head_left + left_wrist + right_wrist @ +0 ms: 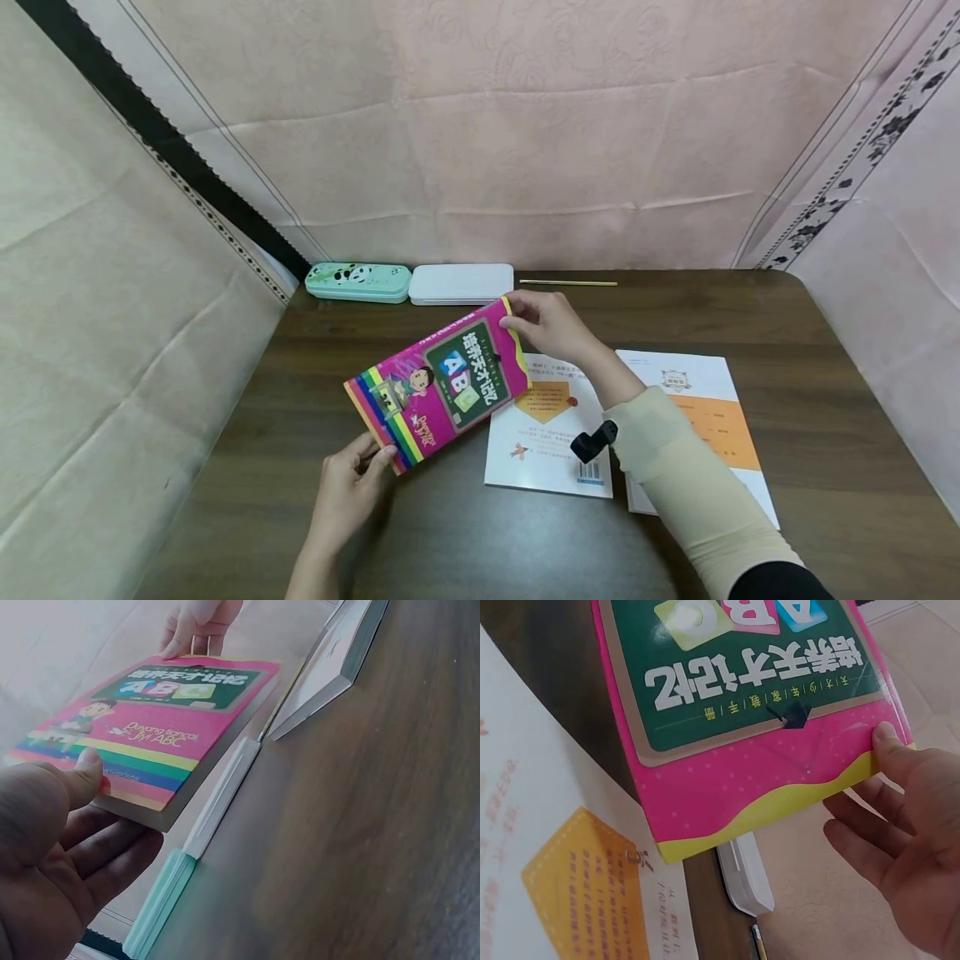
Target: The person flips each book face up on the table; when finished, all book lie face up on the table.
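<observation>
A pink book (pixel 442 385) with a green chalkboard panel, the letters ABC and rainbow stripes on its cover is held tilted above the table. My left hand (pixel 351 487) pinches its lower left corner, thumb on the cover and fingers beneath, as the left wrist view shows. At the opposite end, my right hand (pixel 551 329) grips the upper corner by the yellow edge; in the right wrist view the thumb of that hand (pixel 922 832) lies on the cover. Partly under the right forearm lies a white book (pixel 547 467) with an orange patch.
Another white book (pixel 716 433) with an orange band lies to the right, partly hidden by the sleeve. Along the table's back edge sit a mint-green pencil case (pixel 360 283), a white case (pixel 461 284) and a thin pencil (pixel 567 283). Cloth hangs behind the table (pixel 255 500).
</observation>
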`<state>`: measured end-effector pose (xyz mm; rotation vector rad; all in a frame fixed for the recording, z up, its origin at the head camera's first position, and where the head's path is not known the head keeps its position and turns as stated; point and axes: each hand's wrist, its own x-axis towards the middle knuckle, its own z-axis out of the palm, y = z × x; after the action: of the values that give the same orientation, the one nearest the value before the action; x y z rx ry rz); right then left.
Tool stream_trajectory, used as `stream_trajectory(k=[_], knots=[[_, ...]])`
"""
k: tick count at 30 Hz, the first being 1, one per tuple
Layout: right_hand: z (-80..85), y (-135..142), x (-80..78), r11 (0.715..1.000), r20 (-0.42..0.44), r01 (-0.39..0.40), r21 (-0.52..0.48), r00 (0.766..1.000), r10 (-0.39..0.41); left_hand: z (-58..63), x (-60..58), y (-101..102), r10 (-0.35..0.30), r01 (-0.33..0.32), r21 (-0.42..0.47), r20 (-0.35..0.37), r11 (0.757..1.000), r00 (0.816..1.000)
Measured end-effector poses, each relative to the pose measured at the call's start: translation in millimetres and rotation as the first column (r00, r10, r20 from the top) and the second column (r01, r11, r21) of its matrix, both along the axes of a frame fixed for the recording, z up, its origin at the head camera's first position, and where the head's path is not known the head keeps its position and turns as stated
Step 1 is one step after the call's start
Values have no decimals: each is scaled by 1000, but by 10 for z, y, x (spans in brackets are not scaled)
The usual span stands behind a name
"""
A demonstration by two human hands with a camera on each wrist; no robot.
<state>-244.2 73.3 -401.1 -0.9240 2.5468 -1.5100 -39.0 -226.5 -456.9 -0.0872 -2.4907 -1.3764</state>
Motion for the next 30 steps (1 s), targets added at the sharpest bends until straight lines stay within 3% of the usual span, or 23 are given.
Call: stream_trajectory(k=[7, 12, 16, 22, 26, 30], knots=[[-86, -100, -21, 997, 90, 39, 64, 995, -45, -21, -18, 6, 23, -30, 74, 93, 997, 995], [-247, -241, -33, 986, 119, 127, 108, 983, -140, -48, -68, 35, 44, -54, 35, 246, 998, 968], [-394, -370, -9, 982, 163, 146, 122, 973, -165, -70, -106, 39, 89, -68, -74, 338, 995, 937], [-602, -516, 34, 977, 227, 49, 207, 969, -96, -95, -114, 14, 181, -66, -272, 424, 960, 888], [-676, -515, 55, 963, 235, 5, 268, 969, -70, -104, -119, -1, 215, -45, -369, 434, 928, 875], [-668, -430, 73, 964, 216, 13, 265, 974, -72, -74, -135, -88, 232, -30, -439, 414, 898, 880]])
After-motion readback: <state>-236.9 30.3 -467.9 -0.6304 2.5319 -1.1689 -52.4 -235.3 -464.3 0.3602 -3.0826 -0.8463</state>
